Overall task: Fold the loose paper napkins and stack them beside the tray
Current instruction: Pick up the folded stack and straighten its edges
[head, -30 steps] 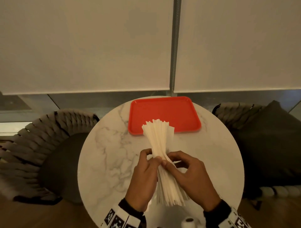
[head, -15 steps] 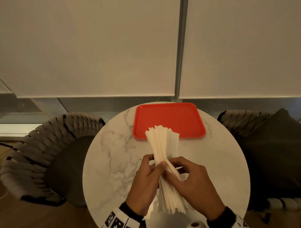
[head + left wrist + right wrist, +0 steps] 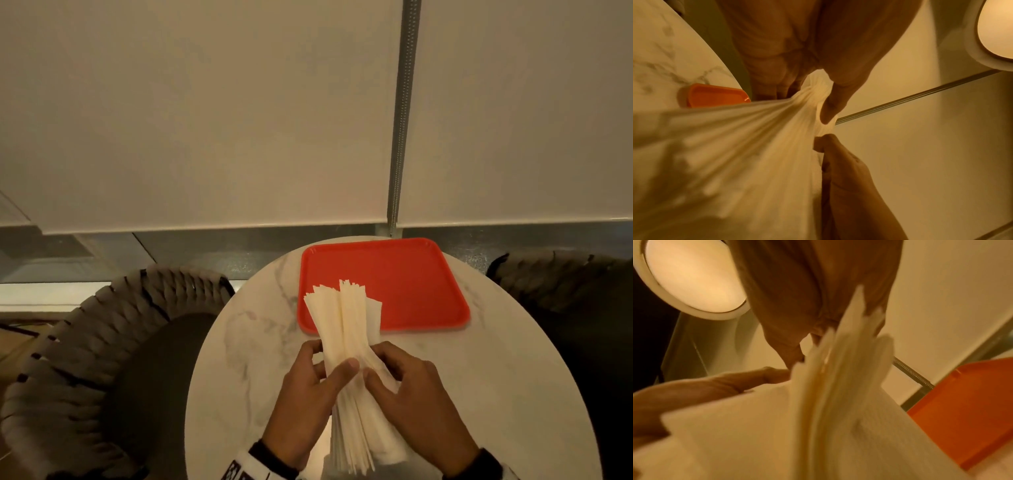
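Note:
A thick bundle of white paper napkins (image 3: 346, 329) stands on edge above the round marble table (image 3: 479, 394), fanned at its far end over the near rim of the red tray (image 3: 411, 274). My left hand (image 3: 308, 394) grips the bundle's middle from the left, thumb on top. My right hand (image 3: 407, 394) pinches the napkins from the right, its fingers curled behind the sheets. The left wrist view shows the napkins (image 3: 748, 146) squeezed under my thumb, with the tray (image 3: 715, 95) behind. The right wrist view shows blurred napkin edges (image 3: 838, 386) and the tray (image 3: 966, 402).
A woven chair (image 3: 85, 359) stands left of the table and a dark cushioned chair (image 3: 582, 308) to the right. Pale roller blinds with a metal post (image 3: 404, 102) fill the wall behind. A lit round lamp (image 3: 694, 275) shows in the wrist views.
The view has shifted, so table and tray sit further right in the picture. Both hands keep hold of the bundle; its far end has fanned a little wider.

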Demonstrator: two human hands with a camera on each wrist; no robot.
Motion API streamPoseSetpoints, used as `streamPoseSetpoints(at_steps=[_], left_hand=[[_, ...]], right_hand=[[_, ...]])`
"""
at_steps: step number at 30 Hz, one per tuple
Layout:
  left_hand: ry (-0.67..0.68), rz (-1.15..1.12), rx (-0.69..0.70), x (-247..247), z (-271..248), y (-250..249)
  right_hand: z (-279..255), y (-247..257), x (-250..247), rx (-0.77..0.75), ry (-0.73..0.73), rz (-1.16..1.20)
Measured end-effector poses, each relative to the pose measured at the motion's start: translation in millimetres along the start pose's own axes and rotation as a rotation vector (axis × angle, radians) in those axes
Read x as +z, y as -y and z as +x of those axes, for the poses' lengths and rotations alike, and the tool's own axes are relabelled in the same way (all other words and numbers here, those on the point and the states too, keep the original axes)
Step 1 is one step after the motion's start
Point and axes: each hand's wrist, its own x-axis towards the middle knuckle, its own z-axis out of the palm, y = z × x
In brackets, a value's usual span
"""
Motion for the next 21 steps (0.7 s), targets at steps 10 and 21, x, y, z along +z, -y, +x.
streamPoseSetpoints(at_steps=[10,21], left_hand=[[0.079,0.235,0.074,-56,181,-3],[-0.031,0.129,-0.109,-86,325,41]], right_hand=[[143,-18,14,0.271,-0.233,-0.186],[237,-76,-85,0.353,-0.427,-0.827]])
